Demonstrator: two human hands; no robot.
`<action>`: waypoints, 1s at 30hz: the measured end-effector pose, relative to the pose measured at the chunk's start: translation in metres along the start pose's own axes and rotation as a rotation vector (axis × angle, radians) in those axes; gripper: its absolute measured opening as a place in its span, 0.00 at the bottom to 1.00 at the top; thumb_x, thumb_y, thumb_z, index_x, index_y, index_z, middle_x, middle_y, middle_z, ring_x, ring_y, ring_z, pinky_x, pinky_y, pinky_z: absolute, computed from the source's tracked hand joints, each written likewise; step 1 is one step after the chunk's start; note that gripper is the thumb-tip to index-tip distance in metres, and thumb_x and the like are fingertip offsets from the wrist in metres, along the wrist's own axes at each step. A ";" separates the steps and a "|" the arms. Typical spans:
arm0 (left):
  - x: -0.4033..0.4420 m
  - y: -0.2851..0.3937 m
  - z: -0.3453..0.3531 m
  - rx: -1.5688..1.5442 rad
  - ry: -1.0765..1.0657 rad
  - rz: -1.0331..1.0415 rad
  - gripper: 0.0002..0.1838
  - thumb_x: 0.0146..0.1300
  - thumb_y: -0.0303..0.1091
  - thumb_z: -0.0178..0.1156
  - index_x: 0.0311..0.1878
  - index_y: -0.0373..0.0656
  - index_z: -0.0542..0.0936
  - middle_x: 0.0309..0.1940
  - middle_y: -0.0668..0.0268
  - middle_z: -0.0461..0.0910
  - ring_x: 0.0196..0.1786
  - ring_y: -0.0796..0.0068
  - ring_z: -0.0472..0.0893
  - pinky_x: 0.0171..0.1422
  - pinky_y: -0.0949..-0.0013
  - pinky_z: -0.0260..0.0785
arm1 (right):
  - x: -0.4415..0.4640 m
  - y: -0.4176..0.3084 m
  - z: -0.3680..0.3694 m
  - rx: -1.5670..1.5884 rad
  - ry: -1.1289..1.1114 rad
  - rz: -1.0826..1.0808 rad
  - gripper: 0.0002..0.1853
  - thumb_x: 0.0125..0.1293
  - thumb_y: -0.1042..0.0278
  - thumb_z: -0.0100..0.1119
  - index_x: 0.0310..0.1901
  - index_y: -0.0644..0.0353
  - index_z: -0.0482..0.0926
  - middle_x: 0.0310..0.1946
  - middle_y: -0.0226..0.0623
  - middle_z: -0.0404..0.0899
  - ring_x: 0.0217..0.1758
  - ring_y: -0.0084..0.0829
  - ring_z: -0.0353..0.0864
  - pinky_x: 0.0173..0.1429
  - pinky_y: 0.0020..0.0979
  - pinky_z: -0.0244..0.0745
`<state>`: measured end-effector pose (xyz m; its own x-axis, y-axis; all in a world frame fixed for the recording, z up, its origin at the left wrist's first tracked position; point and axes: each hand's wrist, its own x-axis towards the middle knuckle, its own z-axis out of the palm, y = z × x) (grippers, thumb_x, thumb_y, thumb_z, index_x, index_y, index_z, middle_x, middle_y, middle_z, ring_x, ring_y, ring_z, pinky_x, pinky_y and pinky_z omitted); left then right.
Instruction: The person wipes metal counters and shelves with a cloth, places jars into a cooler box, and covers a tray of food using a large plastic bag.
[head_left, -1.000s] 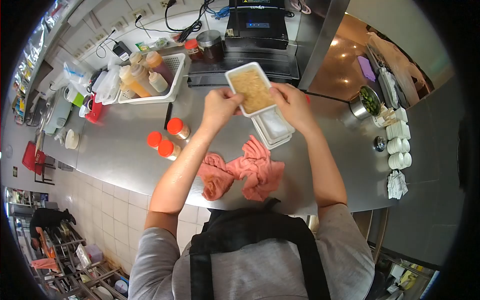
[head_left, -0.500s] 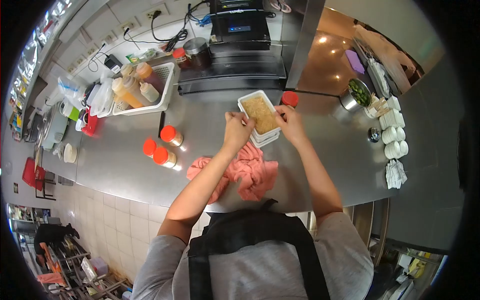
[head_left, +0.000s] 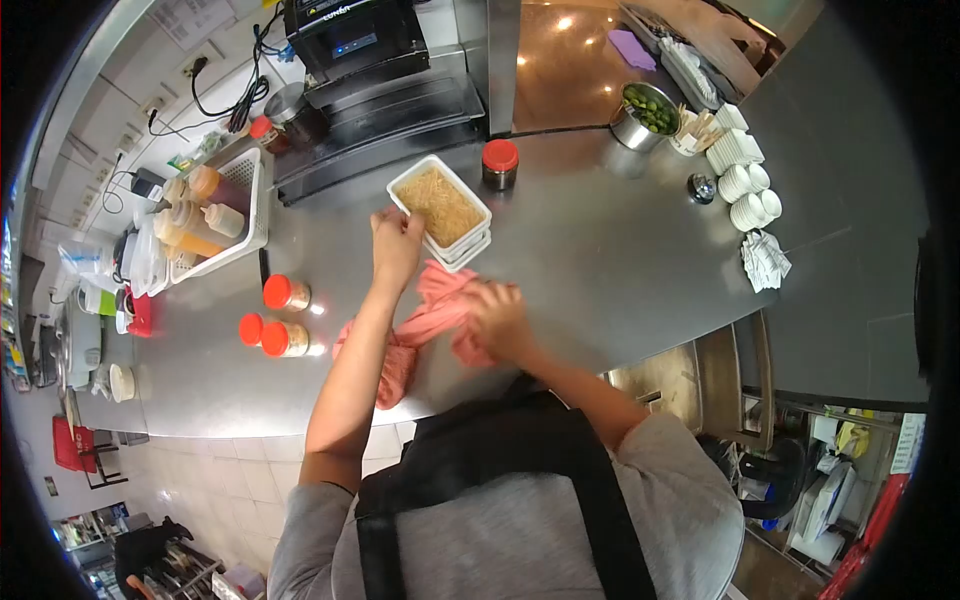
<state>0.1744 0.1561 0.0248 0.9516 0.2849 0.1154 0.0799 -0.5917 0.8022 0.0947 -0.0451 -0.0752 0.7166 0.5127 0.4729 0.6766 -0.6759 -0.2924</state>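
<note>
A white rectangular tub (head_left: 440,205) filled with tan shreds rests on a stack of white tubs on the steel counter. My left hand (head_left: 398,245) is closed at the tub's lower left edge, thumb and fingers on the rim. My right hand (head_left: 499,318) lies on the pink cloth (head_left: 438,308), its fingers curled round a bunched part. Another folded part of pink cloth (head_left: 397,378) is beside my left forearm. Just right of the tub is a red-lidded dark jar (head_left: 500,164).
Red-lidded shakers (head_left: 286,292) stand to the left, below a white basket (head_left: 262,200) of squeeze bottles. A black machine (head_left: 357,45) is at the back. On the right are a metal pot (head_left: 640,135) of green pieces and white cups (head_left: 737,183). A person (head_left: 140,550) is at lower left.
The filled tub has come down onto the stack. My right hand has left its rim and moved down to the pink cloth. The view has shifted right.
</note>
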 end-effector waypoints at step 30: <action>-0.013 0.005 -0.014 -0.221 -0.153 -0.119 0.24 0.65 0.43 0.56 0.21 0.30 0.76 0.42 0.42 0.77 0.52 0.48 0.76 0.54 0.57 0.68 | 0.026 0.126 -0.111 -0.218 0.036 0.555 0.38 0.55 0.47 0.64 0.67 0.50 0.66 0.66 0.55 0.61 0.69 0.53 0.59 0.73 0.48 0.53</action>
<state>0.1582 0.1595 0.0353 0.9745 0.2155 -0.0629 0.1426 -0.3778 0.9149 0.1800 -0.1759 -0.0074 0.9444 0.0358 0.3267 0.1489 -0.9328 -0.3281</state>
